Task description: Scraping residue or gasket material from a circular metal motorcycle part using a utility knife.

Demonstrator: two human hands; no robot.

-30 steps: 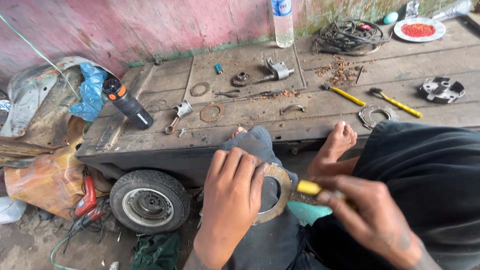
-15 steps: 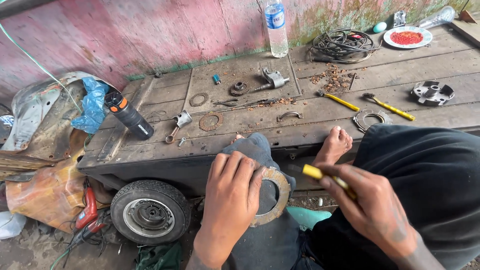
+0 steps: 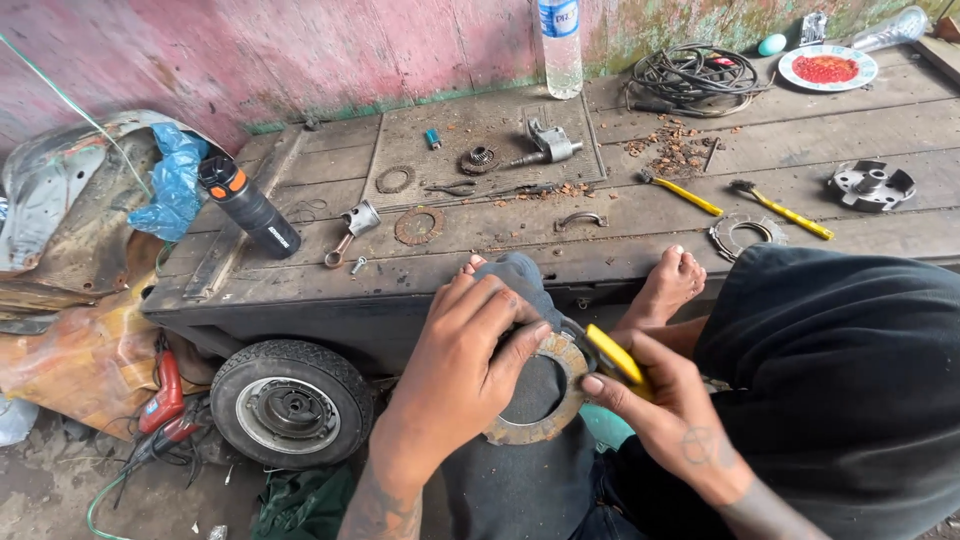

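Rusty metal ring (image 3: 545,425) (flat, worn, partly covered) is resting on the grey-trousered knee (image 3: 520,290); yellow-handled tool (image 3: 617,358) is lying tilted, its tip touching the ring's upper right edge.

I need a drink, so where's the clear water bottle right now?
The water bottle stands upright at the back of the wooden platform against the pink wall, just left of the coiled black cable.

Rough backyard repair workshop: oily wooden platform (image 3: 640,225) lying against a peeling pink wall (image 3: 250,50), engine piston (image 3: 352,228), clutch disc (image 3: 419,225), screwdrivers at 2 o'clock, small wheel (image 3: 292,402) sitting at 8 o'clock.
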